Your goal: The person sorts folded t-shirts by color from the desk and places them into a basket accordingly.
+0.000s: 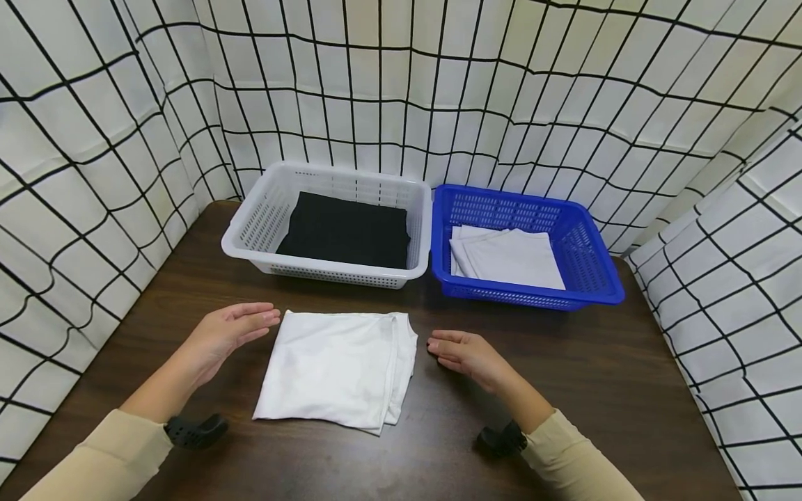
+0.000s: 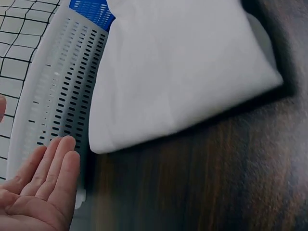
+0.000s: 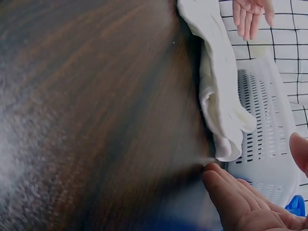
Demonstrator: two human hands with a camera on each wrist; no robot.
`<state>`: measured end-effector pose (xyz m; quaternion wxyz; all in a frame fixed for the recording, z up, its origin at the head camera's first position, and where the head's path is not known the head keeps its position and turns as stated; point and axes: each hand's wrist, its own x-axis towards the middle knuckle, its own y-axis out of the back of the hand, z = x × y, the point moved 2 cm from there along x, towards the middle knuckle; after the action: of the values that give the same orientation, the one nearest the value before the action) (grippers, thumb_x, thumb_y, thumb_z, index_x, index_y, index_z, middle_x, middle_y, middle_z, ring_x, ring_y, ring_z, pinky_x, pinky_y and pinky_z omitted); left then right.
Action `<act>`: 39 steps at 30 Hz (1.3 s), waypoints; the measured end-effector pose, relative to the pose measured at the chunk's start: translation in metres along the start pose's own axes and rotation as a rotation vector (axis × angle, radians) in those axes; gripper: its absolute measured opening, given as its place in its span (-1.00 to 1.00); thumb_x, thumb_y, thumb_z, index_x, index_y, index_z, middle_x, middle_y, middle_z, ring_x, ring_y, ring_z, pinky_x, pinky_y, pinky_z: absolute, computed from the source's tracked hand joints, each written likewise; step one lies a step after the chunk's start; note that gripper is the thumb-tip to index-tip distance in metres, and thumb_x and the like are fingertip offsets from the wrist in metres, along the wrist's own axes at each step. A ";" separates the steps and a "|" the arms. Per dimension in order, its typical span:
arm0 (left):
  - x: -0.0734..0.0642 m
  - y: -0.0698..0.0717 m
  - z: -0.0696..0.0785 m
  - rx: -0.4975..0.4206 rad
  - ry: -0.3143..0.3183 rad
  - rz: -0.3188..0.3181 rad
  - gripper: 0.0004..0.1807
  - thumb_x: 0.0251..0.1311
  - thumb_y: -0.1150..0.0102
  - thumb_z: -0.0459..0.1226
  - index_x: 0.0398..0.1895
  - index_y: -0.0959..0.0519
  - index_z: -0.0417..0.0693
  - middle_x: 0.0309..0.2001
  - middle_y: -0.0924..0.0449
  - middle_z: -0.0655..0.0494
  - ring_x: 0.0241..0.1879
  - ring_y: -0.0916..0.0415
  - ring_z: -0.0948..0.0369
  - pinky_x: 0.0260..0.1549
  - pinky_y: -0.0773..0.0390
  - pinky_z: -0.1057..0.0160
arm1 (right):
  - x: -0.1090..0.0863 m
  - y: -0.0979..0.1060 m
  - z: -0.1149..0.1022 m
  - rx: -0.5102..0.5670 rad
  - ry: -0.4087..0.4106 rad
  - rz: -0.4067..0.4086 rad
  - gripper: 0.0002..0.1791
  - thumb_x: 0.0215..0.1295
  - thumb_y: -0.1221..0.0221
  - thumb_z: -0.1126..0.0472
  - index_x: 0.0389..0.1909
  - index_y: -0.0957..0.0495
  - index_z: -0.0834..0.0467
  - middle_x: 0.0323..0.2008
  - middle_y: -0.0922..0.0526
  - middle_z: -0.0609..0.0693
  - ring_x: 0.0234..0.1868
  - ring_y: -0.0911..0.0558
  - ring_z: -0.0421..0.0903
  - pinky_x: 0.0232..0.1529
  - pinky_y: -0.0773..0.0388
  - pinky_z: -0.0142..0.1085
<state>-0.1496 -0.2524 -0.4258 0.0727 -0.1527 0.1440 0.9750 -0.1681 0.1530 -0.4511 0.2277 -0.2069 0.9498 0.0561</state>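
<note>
A folded white cloth, likely a garment (image 1: 332, 369), lies flat on the dark wooden table, its layered edge on the right side. My left hand (image 1: 233, 332) is held just off its upper left corner, fingers straight and holding nothing. On the other side, my right hand (image 1: 466, 355) is beside the layered edge with fingers extended, a small gap between them. In the left wrist view the cloth (image 2: 178, 72) spreads to the right of my fingers (image 2: 62, 168). The right wrist view shows the cloth's thick folded edge (image 3: 219, 96) beyond my right fingertips.
At the back left stands a white basket (image 1: 332, 270) with folded black cloth (image 1: 351, 229) inside. Against its right side, a blue basket (image 1: 595, 261) holds folded white cloth (image 1: 510, 257). White sheeting with a black grid (image 1: 401, 83) rises behind and at both sides.
</note>
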 end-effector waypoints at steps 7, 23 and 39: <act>0.001 0.005 -0.011 0.008 0.045 -0.008 -0.21 0.43 -0.06 0.00 0.46 -0.14 -0.41 0.42 -0.29 -0.32 -0.03 -0.57 0.60 0.02 -0.59 0.49 | 0.001 -0.001 0.002 0.023 0.020 -0.032 -0.41 0.48 -0.08 0.22 0.40 -0.23 0.44 0.37 -0.37 0.37 0.27 -0.57 -0.03 0.35 -0.41 -0.09; 0.001 -0.002 -0.023 -0.001 0.136 -0.112 -0.20 0.37 -0.17 -0.05 0.42 -0.17 -0.46 0.40 -0.29 -0.37 0.00 -0.60 0.43 0.09 -0.62 0.31 | 0.007 0.005 0.001 -0.025 -0.011 -0.136 -0.35 0.51 -0.02 0.18 0.49 -0.09 0.37 0.45 -0.27 0.31 0.42 -0.41 0.11 0.41 -0.32 -0.04; 0.004 -0.007 -0.029 -0.057 0.149 -0.154 -0.23 0.39 -0.14 -0.08 0.41 -0.18 -0.49 0.28 -0.45 -0.28 0.03 -0.61 0.31 0.07 -0.65 0.19 | 0.016 0.002 0.003 0.093 -0.039 -0.171 -0.36 0.50 -0.05 0.22 0.48 -0.12 0.35 0.41 -0.36 0.29 0.37 -0.48 0.01 0.40 -0.35 -0.09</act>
<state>-0.1438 -0.2539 -0.4554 0.1322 -0.2373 0.1093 0.9562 -0.1805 0.1492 -0.4606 0.2594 -0.2754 0.9257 -0.0039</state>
